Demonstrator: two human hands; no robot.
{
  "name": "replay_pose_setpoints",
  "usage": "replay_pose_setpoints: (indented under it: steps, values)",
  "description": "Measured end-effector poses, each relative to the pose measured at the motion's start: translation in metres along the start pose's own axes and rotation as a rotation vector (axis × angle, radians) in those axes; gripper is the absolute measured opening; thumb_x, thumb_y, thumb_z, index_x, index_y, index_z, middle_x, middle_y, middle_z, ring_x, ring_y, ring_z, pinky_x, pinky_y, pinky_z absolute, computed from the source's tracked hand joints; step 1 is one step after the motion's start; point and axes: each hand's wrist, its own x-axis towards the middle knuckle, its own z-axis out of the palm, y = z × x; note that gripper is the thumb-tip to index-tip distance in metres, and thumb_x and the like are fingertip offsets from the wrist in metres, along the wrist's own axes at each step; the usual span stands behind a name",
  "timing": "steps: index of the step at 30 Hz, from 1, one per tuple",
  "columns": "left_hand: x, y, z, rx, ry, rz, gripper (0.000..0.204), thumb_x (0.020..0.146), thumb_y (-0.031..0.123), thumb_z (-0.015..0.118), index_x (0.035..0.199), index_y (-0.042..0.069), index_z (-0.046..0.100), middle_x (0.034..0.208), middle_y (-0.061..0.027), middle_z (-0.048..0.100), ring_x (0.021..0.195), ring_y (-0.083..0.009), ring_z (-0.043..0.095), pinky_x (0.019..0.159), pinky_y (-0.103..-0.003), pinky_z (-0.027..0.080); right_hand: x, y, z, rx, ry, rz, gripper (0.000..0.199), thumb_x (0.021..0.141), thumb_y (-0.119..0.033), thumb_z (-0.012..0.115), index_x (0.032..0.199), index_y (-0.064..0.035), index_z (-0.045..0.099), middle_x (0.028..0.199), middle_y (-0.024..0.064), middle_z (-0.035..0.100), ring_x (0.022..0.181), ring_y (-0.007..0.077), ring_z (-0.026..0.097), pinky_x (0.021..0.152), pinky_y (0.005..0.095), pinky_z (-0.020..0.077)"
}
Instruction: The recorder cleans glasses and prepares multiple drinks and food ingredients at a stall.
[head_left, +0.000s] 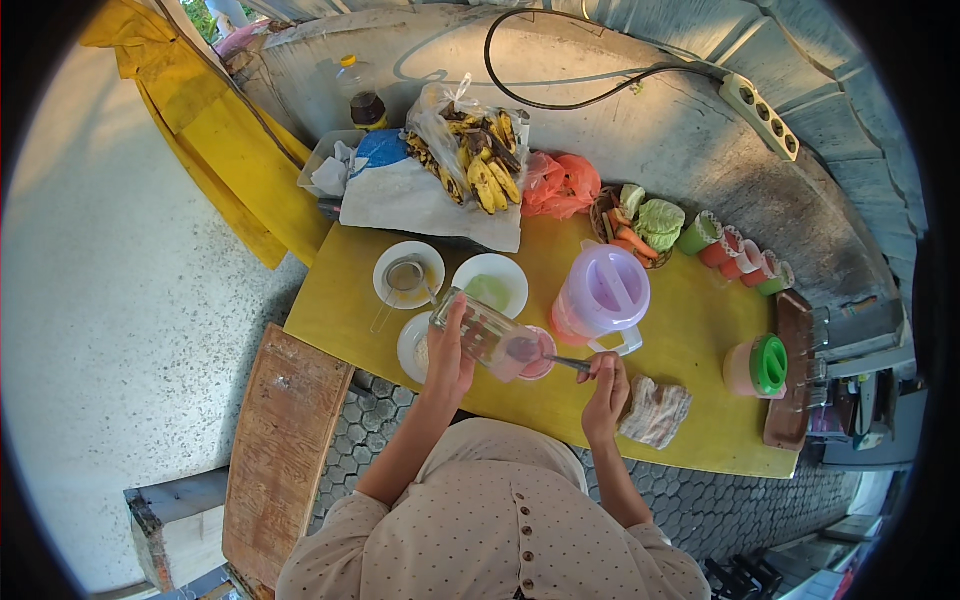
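Note:
My left hand (452, 350) is wrapped round a clear drinking glass (480, 334), tilted with its mouth toward my right. Pink matter coats the inside near the mouth. In my right hand (604, 388) is the handle of a metal spoon (568, 362), its bowl inside the glass mouth. Just behind the glass sits a pink round container (541, 362), partly hidden. Close by are a white bowl (381, 262) with a sieve on it, a white bowl (520, 284) with something pale green, and another bowl (405, 350), partly covered by my left hand.
A pink pitcher (610, 285) with a lilac lid stands right of the glass, near a folded cloth (655, 412). Bananas (485, 175), a red plastic bag (562, 185), vegetables (655, 222) and several cups (722, 245) line the back. A green-lidded jug (758, 366) and brown tray (784, 428) stand right.

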Motion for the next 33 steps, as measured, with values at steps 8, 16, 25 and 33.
replay_pose_setpoints:
  steps: [8,16,25,33]
  values:
    - [-0.001,0.001,0.001,0.003,0.01,-0.02,0.039,0.077,0.034,0.064,0.106,0.014,0.045,0.098,0.0008,0.044,0.09,-0.0146,0.05,0.067,-0.027,0.047,-0.001,0.0,-0.005,0.028,0.001,0.02,0.028,0.093,-0.019,0.032,0.073,-0.0038,0.043,0.067,0.0028,0.045,0.06,0.0089,0.043,0.058,0.0225,0.0356]
    - [-0.004,0.002,0.004,0.006,0.02,-0.002,0.034,0.079,0.035,0.061,0.101,0.012,0.049,0.092,-0.0006,0.048,0.085,-0.0138,0.05,0.066,-0.028,0.047,0.006,0.001,-0.009,0.019,0.084,0.024,0.027,0.093,-0.021,0.033,0.073,-0.0049,0.041,0.067,0.0041,0.045,0.06,0.0101,0.043,0.059,0.024,0.0359]
    - [0.002,0.003,-0.002,-0.044,-0.011,-0.065,0.037,0.079,0.036,0.061,0.105,0.013,0.047,0.094,-0.0014,0.048,0.086,-0.0148,0.051,0.066,-0.03,0.047,0.003,-0.002,-0.01,0.042,0.021,0.054,0.027,0.093,-0.022,0.034,0.073,-0.006,0.041,0.067,0.0036,0.044,0.06,0.01,0.042,0.058,0.0239,0.0357]
    - [0.006,-0.004,-0.009,-0.104,-0.033,-0.148,0.041,0.077,0.039,0.061,0.106,0.014,0.045,0.096,-0.0037,0.046,0.087,-0.0193,0.049,0.067,-0.037,0.048,0.004,-0.003,-0.014,0.153,-0.039,0.097,0.027,0.093,-0.021,0.033,0.074,-0.0043,0.043,0.065,0.0031,0.045,0.061,0.0097,0.044,0.059,0.0226,0.0361]
